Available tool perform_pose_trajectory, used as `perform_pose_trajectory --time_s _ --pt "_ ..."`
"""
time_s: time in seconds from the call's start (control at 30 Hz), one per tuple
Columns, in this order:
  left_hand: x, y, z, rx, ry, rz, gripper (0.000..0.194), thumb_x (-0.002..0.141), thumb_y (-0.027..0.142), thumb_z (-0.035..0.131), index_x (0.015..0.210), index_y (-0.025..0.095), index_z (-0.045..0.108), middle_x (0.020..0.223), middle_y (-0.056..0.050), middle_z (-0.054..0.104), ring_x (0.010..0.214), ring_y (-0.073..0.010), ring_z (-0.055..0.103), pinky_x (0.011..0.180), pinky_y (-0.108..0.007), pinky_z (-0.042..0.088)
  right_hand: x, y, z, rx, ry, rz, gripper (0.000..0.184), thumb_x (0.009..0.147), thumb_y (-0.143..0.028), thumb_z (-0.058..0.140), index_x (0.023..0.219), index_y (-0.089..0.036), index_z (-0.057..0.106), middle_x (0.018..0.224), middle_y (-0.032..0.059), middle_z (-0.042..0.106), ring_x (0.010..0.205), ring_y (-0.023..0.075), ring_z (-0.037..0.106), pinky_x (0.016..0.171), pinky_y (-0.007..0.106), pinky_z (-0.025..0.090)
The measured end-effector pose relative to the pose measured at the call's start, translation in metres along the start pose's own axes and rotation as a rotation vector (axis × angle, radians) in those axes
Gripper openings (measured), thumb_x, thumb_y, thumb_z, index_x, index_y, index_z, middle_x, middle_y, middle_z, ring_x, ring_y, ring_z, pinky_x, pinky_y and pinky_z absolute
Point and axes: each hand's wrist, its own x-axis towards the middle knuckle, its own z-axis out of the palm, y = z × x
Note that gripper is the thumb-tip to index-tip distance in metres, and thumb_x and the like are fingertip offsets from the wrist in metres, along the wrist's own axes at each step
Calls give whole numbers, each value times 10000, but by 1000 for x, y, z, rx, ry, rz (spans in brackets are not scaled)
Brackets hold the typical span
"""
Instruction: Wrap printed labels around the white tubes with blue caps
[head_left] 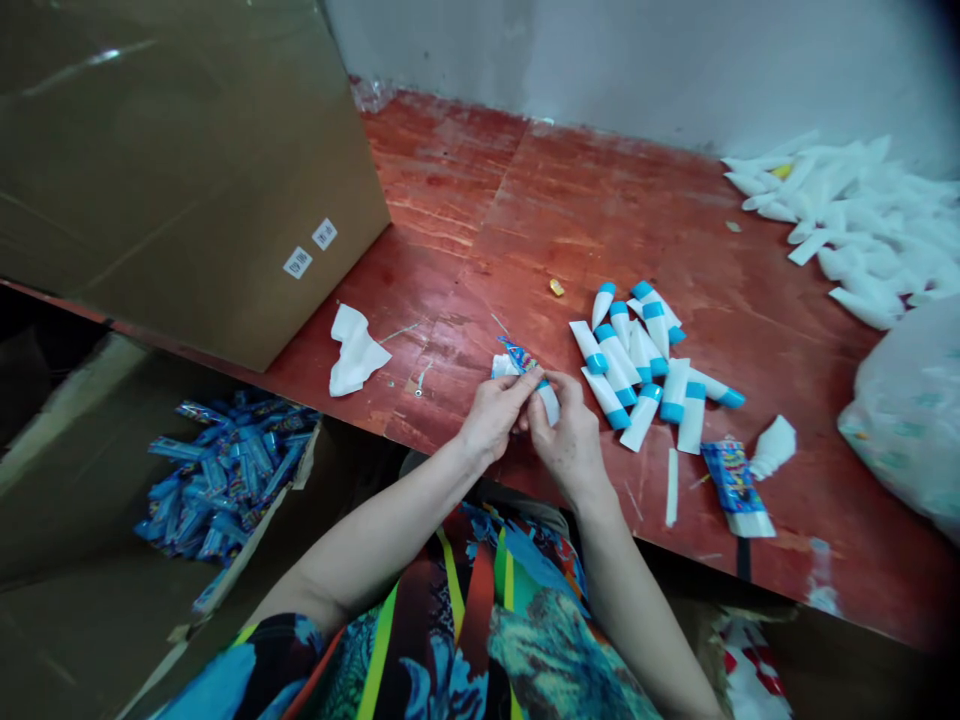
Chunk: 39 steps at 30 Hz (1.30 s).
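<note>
The left hand (491, 415) and the right hand (568, 440) meet over the near edge of the red wooden table (450, 300). The left hand pinches a small shiny blue wrapper with bright print (517, 353). The right hand seems to hold a little white tube with a blue end (550, 402) between thumb and finger. The two things touch or sit very close; the fingers hide just how they meet. I think the step now is working the wrapper and the tube together with the fingertips. The next move calls for a soft, steady pinch and good lining up, because the wrapper looks thin and may crumple or rip.

Near the right hand is a pile of white tubes with blue ends (619, 358). A printed blue packet (731, 480) lies past them. On the left, many shiny blue packs (217, 495) sit in an open brown cardboard box (60, 500).
</note>
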Motion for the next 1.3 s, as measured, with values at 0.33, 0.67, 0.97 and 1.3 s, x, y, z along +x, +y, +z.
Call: perform_pose_trajectory --time_s 0.33,0.67,0.97,1.3 --pt "-18 -4 -6 25 -157 2 451 1041 484 836 740 193 668 475 27 532 394 -84 406 458 -261 240 -13 23 -10 649 -228 190 646 1038 -685 799 1529 -323 587 753 -69 645 584 205 575 558 348 509" --pt "-2 1 -10 -96 -169 -6 491 1011 526 884 763 195 619 452 65 495 389 -66 398 439 -213 294 -28 22 -21 705 -336 126 600 1002 -579 893 1525 -328 739 1130 47 857 754 204 756 753 388 692" --pt "-6 -20 6 -8 -285 -58 521 1000 604 865 765 217 609 450 54 505 385 -101 471 436 -236 378 -25 24 -20 733 -139 298 620 802 -694 1029 1117 -301 666 712 -52 758 535 217 697 552 388 643" --pt "-7 3 -45 774 214 347 216 896 293 914 821 206 731 748 4 733 743 -177 678 697 -280 448 -48 49 -49 195 -85 237 385 1004 -641 833 1117 -289 723 771 20 812 606 259 731 611 394 596"
